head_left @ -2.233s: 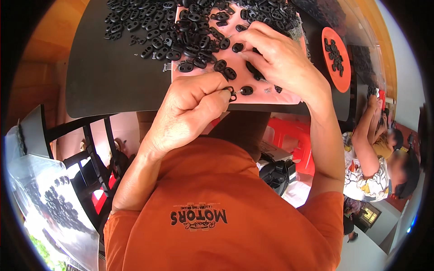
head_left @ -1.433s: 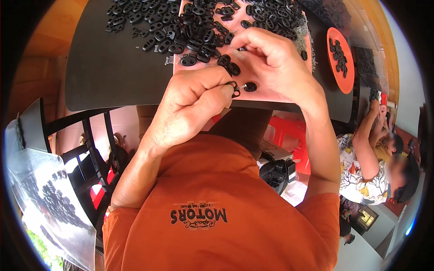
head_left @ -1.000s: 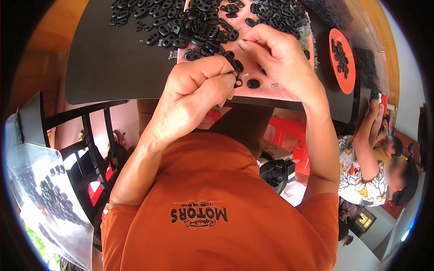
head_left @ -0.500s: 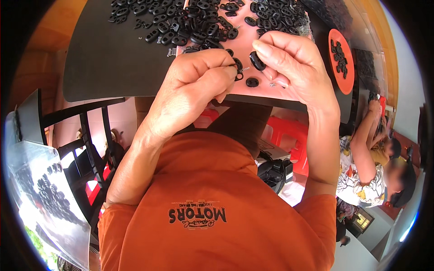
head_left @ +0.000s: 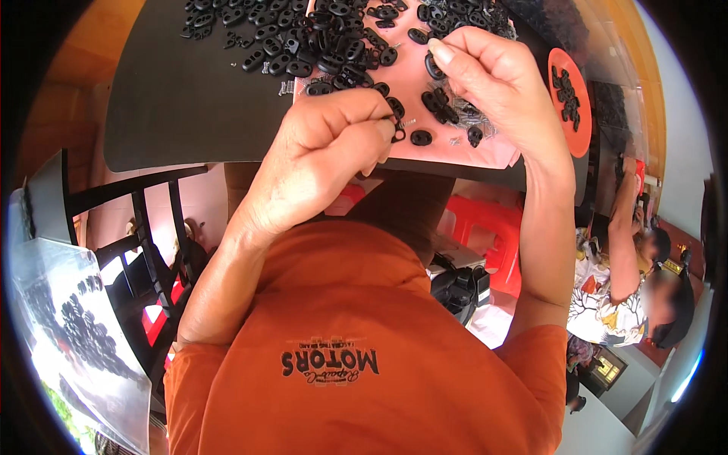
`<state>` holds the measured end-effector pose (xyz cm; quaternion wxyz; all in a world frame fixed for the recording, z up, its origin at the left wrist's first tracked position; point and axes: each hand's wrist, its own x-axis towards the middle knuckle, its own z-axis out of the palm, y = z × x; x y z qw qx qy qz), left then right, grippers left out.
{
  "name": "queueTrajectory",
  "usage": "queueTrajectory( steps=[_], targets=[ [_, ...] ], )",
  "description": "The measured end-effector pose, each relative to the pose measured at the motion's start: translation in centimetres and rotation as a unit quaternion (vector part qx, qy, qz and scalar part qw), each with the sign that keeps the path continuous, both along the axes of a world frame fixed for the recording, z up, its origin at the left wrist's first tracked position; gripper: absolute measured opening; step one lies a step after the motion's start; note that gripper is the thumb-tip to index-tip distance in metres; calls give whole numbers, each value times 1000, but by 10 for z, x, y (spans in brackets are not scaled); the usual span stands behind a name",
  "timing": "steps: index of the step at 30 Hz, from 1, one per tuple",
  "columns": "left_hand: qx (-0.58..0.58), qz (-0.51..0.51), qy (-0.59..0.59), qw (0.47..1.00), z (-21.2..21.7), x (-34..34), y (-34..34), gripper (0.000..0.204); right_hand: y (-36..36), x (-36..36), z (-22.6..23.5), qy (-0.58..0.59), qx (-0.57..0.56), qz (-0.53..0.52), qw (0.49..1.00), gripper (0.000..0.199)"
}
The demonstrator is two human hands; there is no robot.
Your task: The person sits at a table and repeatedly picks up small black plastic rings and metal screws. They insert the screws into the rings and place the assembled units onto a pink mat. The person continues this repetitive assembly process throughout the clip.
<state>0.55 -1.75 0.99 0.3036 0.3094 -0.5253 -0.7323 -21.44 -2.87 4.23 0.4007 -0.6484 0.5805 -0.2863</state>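
My left hand is closed in a pinch over the near edge of the pink sheet. Between its fingertips is a small black plastic piece with a ring-shaped hole, mostly covered by the fingers. A tiny metal spring shows just beside it. Farther off and to the right, my right hand pinches a black oval cord lock shell between thumb and fingers. A single black cord lock part lies on the sheet between the hands. More black parts lie below the right hand.
Heaps of black cord lock parts cover the far middle of the dark table. Loose springs lie near the right wrist. A red-orange plate at right holds small black pieces. A red stool stands below; another person sits right.
My right hand has moved away from me, carrying the oval shell from beside the left hand toward the far pile. The parts beneath it are now uncovered. My left hand has hardly moved.
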Motion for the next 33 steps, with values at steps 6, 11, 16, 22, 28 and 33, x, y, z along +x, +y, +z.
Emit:
queueTrajectory(
  steps=[6, 11, 16, 22, 28, 33],
  targets=[
    [-33, 6, 26, 999, -5, 1, 4, 20, -26, -10, -5, 117, -57, 10, 991, 23],
    [-64, 20, 7, 998, -3, -1, 3, 20, -39, 9, 16, 259, -75, 0, 963, 15],
    [-90, -1, 29, 995, -10, -2, 1, 18, -22, -6, 0, 219, -144, 43, 964, 15],
    [-92, 4, 57, 994, -12, -6, 1, 19, 13, -21, 9, 208, 11, 82, 975, 9],
    [-58, -1, 53, 997, -7, -4, 1, 18, 11, -2, -1, 352, -124, 134, 918, 15],
    [-8, 3, 20, 1000, 2, -1, 2, 18, -8, 3, -18, 276, -233, 117, 925, 13]
  ],
)
